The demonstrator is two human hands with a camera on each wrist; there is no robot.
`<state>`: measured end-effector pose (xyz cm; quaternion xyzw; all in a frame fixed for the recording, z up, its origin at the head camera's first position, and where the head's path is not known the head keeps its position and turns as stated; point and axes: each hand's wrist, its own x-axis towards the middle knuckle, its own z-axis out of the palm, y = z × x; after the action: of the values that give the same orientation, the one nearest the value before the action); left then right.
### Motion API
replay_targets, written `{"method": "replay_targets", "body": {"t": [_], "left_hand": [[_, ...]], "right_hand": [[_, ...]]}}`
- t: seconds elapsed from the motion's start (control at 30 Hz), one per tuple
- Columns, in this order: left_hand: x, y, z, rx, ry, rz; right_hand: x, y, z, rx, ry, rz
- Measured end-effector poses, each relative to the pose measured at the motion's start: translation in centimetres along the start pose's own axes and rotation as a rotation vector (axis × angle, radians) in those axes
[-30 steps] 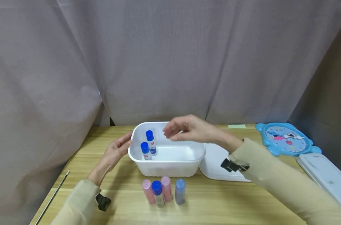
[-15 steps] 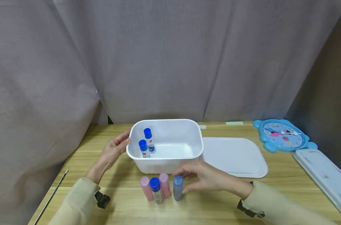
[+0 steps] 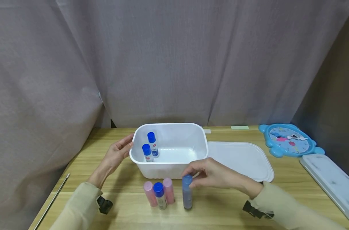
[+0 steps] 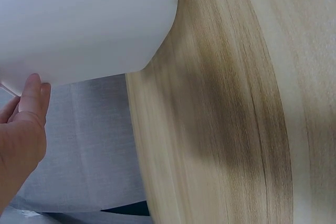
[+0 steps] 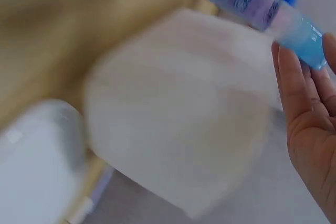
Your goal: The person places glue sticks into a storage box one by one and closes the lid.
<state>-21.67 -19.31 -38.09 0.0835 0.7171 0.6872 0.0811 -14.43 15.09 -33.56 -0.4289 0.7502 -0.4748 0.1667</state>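
1. A light-blue glue stick [image 3: 187, 192] is being pinched at its cap by the curled fingers of the right hand [image 3: 213, 174], near the front of the wooden table [image 3: 278, 198].
2. Just left of it, three more glue sticks [image 3: 160, 194] are being kept standing together.
3. Farther back, the white tub [image 3: 174, 169] is being touched on its left wall by the left hand [image 3: 116, 155], fingers straight and together.
4. Two blue-capped sticks [image 3: 150, 148] are being held upright inside the tub.
5. A white lid [image 3: 240, 158] is lying to the right.
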Motion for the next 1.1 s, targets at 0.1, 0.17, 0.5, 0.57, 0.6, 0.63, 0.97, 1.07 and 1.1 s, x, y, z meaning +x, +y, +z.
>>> {"method": "replay_targets", "body": {"t": [0.1, 0.17, 0.5, 0.57, 0.6, 0.63, 0.97, 1.07, 1.1], "left_hand": [[0.0, -0.1, 0.0, -0.001, -0.004, 0.005], [0.0, -0.1, 0.0, -0.003, -0.002, 0.008], [0.0, 0.0, 0.1, -0.016, 0.001, 0.008], [0.0, 0.0, 0.2, -0.013, 0.006, 0.005], [0.0, -0.1, 0.2, -0.010, 0.003, 0.008], [0.0, -0.1, 0.2, -0.010, 0.008, 0.008], [0.0, -0.1, 0.4, -0.038, 0.012, 0.010], [0.0, 0.0, 0.4, -0.035, 0.010, 0.012], [0.0, 0.0, 0.4, -0.035, 0.011, 0.010]], "right_hand": [[0.1, -2.0, -2.1, 0.007, 0.020, -0.025], [0.4, -3.5, -3.6, -0.012, 0.064, -0.072], [4.6, -5.9, -6.7, -0.126, 0.405, -0.005], [6.1, -4.6, -6.1, -0.138, 0.416, 0.026], [6.7, -3.9, -5.7, -0.153, 0.414, 0.036], [7.4, -3.0, -5.4, -0.166, 0.412, 0.052], [11.4, 1.9, -2.0, -0.205, 0.333, 0.166], [11.8, 2.4, -1.4, -0.203, 0.300, 0.186], [12.0, 2.6, -1.3, -0.202, 0.289, 0.192]]}}
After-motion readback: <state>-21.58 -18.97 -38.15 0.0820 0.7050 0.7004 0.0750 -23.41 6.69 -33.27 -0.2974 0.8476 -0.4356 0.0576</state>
